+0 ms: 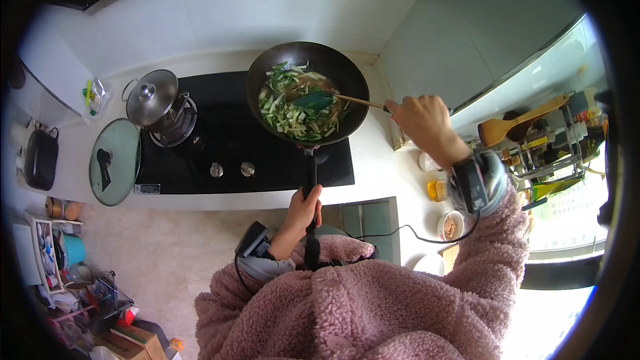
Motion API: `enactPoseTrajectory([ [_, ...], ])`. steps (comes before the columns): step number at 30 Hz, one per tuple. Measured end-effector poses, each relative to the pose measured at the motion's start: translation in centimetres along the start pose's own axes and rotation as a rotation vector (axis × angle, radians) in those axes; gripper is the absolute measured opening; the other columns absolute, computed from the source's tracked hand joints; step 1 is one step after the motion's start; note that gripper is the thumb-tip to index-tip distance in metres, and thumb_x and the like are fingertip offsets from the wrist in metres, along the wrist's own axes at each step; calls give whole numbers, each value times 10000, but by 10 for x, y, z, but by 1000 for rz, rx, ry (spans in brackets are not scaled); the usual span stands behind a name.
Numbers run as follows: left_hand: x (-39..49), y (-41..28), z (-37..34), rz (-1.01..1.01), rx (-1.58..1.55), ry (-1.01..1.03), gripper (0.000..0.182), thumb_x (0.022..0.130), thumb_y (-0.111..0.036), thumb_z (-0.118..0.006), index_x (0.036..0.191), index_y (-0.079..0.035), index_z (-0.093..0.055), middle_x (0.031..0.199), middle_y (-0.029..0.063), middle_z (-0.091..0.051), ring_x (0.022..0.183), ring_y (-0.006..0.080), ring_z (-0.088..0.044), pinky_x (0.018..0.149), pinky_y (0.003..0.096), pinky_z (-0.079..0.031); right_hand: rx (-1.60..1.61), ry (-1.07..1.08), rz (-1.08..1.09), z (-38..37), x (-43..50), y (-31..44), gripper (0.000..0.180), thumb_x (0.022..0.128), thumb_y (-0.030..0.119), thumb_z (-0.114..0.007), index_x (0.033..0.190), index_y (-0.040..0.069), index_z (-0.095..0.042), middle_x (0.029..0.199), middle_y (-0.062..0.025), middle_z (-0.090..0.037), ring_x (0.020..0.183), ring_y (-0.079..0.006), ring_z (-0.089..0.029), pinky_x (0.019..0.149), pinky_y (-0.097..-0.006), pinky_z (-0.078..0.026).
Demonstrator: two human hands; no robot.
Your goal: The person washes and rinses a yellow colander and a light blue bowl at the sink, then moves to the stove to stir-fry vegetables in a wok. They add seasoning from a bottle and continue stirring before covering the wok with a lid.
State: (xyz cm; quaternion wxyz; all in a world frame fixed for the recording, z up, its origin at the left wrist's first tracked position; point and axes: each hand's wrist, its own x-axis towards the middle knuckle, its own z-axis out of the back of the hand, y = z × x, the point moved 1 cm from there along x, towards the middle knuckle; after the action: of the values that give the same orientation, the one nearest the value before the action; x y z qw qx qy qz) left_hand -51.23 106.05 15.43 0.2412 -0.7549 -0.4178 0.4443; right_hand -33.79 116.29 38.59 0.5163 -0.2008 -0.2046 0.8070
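My left hand (303,210) grips the long black handle (310,172) of a dark wok (352,80), which sits over the right side of a black glass gas hob (225,125). Chopped leafy greens with pale stalks (285,115) lie in the wok, with some brownish liquid at the upper right. In my right hand (422,117) is a spatula (315,100) with a dark green head and a wooden shaft. Its head rests among the greens. The burner beneath the wok is hidden.
A lidded steel pot (152,97) occupies the left burner. Left of it, a glass lid (117,160) overlaps the hob's edge. On the right counter stand a bowl of pinkish-brown food (450,226), a jar of yellow liquid (437,190) and a rack of bottles (550,145). A cable (420,232) hangs from my right wrist device.
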Motion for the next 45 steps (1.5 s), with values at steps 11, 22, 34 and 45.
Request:
enactPoseTrajectory([
  [11,-2,-4,0,15,3,3,294,895,-282,-533,725,-76,-410,536,23,-463,309,139,-425,293,265,-326,-101,-104,208,37,47,6,62,756,120,-622,784,140,-673,739,-31,-651,756,-221,-639,621,-312,-481],
  [22,-5,-5,-1,20,28,-17,262,895,-276,-532,762,-70,-440,540,22,-464,327,132,-434,304,249,-334,328,175,60,28,99,-1,270,771,325,-632,959,136,-675,913,-102,-651,943,-309,-594,782,-399,-472],
  [34,-5,-7,-3,9,18,17,285,898,-283,-527,742,-71,-416,550,23,-466,332,134,-433,315,259,-330,119,224,-135,-8,91,-56,268,786,279,-598,856,29,-663,879,-164,-647,874,-337,-618,745,-406,-488],
  [45,-5,-8,-1,-26,28,47,271,899,-269,-523,765,-56,-423,527,29,-465,326,138,-429,309,267,-332,913,771,-373,-85,63,-100,253,869,310,-563,911,76,-648,510,-1,-448,360,-81,-338,320,-247,-264],
])
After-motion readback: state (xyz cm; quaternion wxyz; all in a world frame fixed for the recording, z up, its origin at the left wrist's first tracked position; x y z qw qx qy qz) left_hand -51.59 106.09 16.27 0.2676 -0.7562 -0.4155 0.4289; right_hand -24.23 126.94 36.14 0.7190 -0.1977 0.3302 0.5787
